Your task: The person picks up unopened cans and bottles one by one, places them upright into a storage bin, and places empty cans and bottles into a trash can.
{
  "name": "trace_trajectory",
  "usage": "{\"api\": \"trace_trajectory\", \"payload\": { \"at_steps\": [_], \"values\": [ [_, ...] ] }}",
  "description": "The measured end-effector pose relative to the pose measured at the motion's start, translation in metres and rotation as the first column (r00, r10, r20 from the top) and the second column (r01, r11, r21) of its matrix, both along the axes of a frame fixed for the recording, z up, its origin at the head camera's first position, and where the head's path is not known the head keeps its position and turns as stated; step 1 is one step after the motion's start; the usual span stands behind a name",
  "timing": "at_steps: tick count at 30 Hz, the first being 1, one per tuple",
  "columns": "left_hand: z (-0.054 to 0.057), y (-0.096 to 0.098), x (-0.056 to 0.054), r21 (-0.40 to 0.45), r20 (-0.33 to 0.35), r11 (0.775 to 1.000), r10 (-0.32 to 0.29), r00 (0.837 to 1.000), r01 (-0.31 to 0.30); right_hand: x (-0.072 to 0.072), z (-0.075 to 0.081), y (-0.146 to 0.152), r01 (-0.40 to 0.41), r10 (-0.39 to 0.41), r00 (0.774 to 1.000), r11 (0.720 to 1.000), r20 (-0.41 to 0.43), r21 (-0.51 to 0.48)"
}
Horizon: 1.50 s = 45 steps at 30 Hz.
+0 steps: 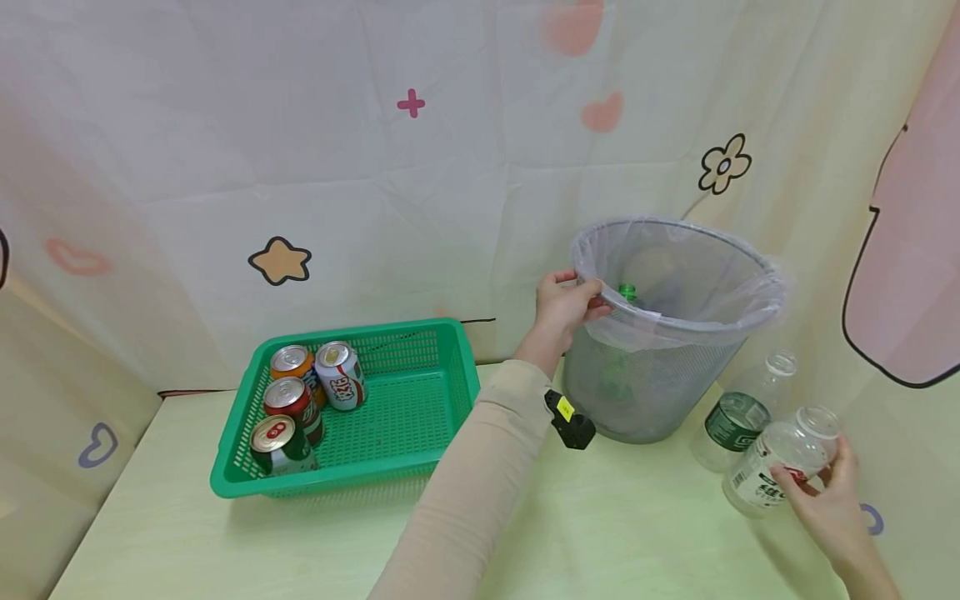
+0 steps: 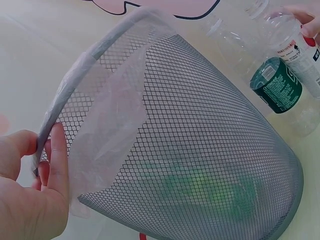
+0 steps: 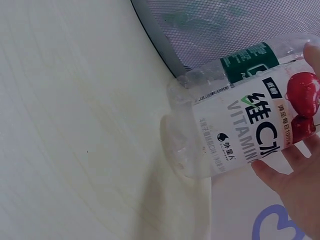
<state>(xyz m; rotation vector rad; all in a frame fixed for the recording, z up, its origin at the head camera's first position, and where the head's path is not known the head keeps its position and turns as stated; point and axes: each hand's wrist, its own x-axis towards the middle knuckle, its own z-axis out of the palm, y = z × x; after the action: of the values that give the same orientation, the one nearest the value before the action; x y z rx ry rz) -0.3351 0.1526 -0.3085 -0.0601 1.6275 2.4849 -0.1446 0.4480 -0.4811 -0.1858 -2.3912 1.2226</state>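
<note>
My left hand (image 1: pixel 564 308) grips the rim of a grey mesh wastebasket (image 1: pixel 592 400) lined with a thin clear bag, thumb and fingers on either side of the edge in the left wrist view. Inside the basket a green bottle neck (image 1: pixel 627 292) shows; the rest is blurred behind mesh. On the right, my right hand (image 1: pixel 832 508) holds a clear, capless plastic bottle (image 3: pixel 240 125) with a white vitamin-water label and red cherries. Whether its base touches the table I cannot tell. Close beside it is another clear plastic bottle (image 1: pixel 738 421) with a green label.
A green plastic basket (image 1: pixel 405 417) sits left of the wastebasket. Along its left side are several drink cans, among them an orange can (image 1: pixel 292 363) and a white can (image 1: pixel 341 379). A printed curtain (image 1: pixel 450 233) hangs behind the pale table (image 1: pixel 630 525).
</note>
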Motion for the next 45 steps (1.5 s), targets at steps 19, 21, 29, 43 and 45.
{"api": "trace_trajectory", "payload": {
  "at_steps": [19,21,29,43,45],
  "values": [
    [-0.001,0.001,-0.002,0.017,-0.004,1.0,0.001,1.0,-0.001,-0.006,-0.011,-0.008,0.074,-0.066,0.995,0.991,0.072,-0.111],
    [-0.001,0.0,-0.002,0.02,-0.004,1.0,0.002,1.0,-0.002,-0.007,-0.011,-0.01,0.101,-0.091,0.992,0.989,0.092,-0.105],
    [-0.001,0.001,-0.002,0.02,0.002,1.0,-0.002,1.0,0.002,-0.008,-0.014,-0.012,0.174,-0.153,0.973,0.978,0.175,-0.112],
    [0.0,0.0,0.0,0.02,0.007,1.0,-0.004,1.0,0.004,-0.008,-0.012,-0.011,0.202,-0.184,0.968,0.975,0.171,-0.096],
    [0.0,0.0,-0.001,0.018,0.008,1.0,-0.007,1.0,0.007,-0.008,-0.01,-0.01,0.201,-0.181,0.966,0.975,0.183,-0.097]
  ]
}}
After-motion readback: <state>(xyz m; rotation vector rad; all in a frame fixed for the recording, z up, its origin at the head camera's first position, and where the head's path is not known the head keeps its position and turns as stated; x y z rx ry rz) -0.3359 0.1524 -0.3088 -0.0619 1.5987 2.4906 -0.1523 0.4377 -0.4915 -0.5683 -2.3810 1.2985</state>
